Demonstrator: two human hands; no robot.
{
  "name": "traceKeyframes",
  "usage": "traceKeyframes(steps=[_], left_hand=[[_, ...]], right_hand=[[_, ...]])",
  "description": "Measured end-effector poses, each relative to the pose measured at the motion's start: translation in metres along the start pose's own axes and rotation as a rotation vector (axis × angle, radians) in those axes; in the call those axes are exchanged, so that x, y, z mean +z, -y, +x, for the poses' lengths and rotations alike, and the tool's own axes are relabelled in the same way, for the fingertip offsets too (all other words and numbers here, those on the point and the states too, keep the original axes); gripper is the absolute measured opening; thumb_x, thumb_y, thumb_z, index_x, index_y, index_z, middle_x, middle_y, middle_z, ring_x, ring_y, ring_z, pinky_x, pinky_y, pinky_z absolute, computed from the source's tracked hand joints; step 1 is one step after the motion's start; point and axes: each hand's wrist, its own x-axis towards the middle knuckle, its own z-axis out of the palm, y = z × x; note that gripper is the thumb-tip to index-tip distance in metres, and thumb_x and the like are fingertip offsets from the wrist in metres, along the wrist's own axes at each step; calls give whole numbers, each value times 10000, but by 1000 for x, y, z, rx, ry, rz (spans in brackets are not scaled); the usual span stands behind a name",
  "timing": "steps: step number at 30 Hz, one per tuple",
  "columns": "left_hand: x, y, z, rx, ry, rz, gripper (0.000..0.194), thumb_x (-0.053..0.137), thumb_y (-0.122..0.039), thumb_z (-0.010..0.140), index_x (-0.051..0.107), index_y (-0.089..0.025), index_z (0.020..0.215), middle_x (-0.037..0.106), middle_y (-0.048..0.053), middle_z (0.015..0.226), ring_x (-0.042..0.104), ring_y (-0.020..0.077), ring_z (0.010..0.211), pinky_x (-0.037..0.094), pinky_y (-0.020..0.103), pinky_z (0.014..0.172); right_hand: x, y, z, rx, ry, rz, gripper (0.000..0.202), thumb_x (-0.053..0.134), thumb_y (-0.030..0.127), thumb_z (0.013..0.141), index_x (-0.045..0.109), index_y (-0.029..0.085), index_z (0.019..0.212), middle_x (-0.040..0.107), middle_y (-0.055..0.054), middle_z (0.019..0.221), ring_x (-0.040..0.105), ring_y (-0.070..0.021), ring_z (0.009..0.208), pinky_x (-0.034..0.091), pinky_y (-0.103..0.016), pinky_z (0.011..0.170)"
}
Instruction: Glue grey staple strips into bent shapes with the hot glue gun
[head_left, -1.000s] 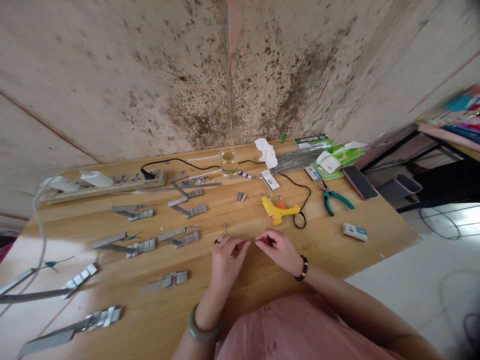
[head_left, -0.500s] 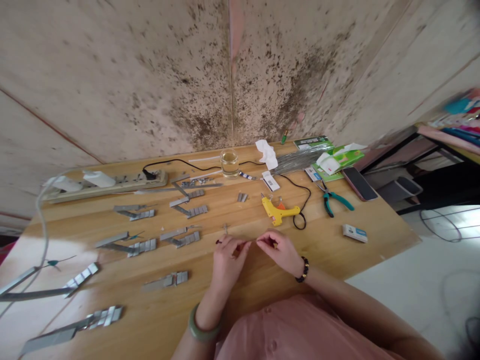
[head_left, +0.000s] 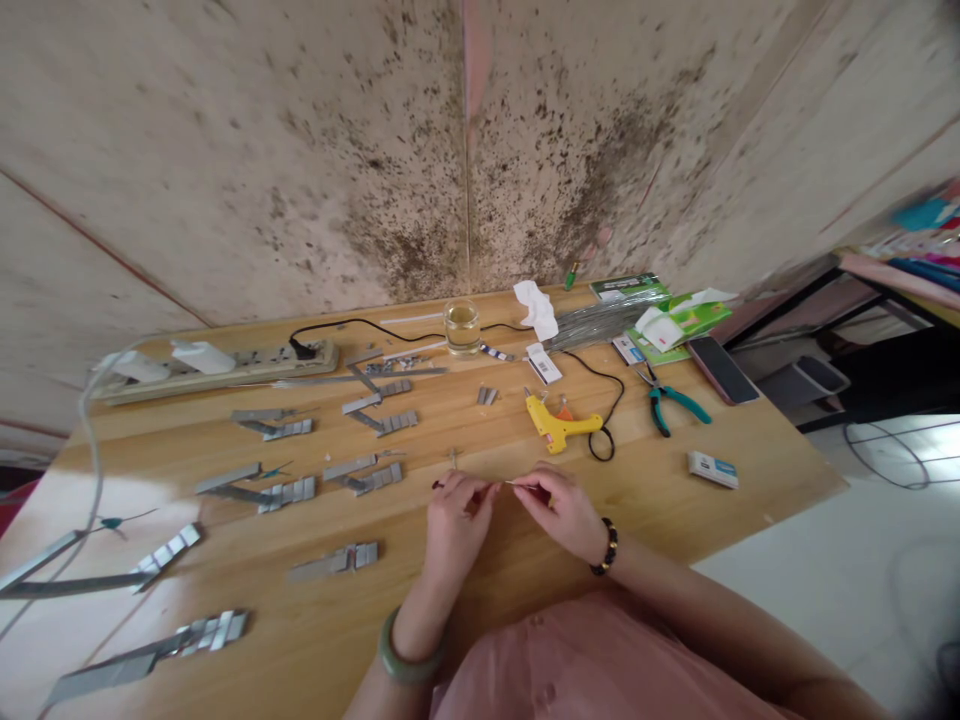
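Close above the wooden table [head_left: 645,510], my left hand [head_left: 456,515] pinches one end of a thin wire-like piece [head_left: 511,484] between thumb and index finger. Its other end is pinched by my right hand [head_left: 561,512], a short gap away. What the piece is made of is too small to tell. Just beyond my left fingers lies a tiny metal part [head_left: 452,457]. To the left rest several folded grey strip pieces, among them one with a segmented end [head_left: 367,555]. A yellow glue gun [head_left: 559,425] lies beyond my right hand.
Teal-handled pliers [head_left: 667,400], a phone [head_left: 721,370] and a small white box [head_left: 713,470] lie on the right. A glass of liquid [head_left: 462,328] stands near the wall, beside a bundle of thin wires [head_left: 600,322]. A power strip [head_left: 247,365] sits at back left.
Between my fingertips more of the thin piece now shows, and my right fingers have turned slightly. Both hands stay in nearly the same place; the view has shifted a little.
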Motion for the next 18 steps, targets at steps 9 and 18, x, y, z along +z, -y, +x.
traceKeyframes(steps=[9, 18], left_hand=[[1, 1, 0, -26, -42, 36, 196, 566, -266, 831, 616, -181, 662, 586, 8, 596, 531, 150, 617, 400, 280, 625], [0, 3, -3, 47, -11, 119, 195, 489, -238, 882, 663, -169, 937, 652, 48, 691, 577, 165, 655, 434, 293, 649]], right_hand=[[7, 4, -6, -119, 33, -133, 197, 491, 249, 901, 577, 174, 1062, 588, -36, 752, 543, -150, 658, 464, -295, 649], [8, 8, -7, -139, 89, -201, 276, 452, 245, 918, 540, 161, 1165, 592, -53, 792, 564, -166, 719, 475, -295, 666]])
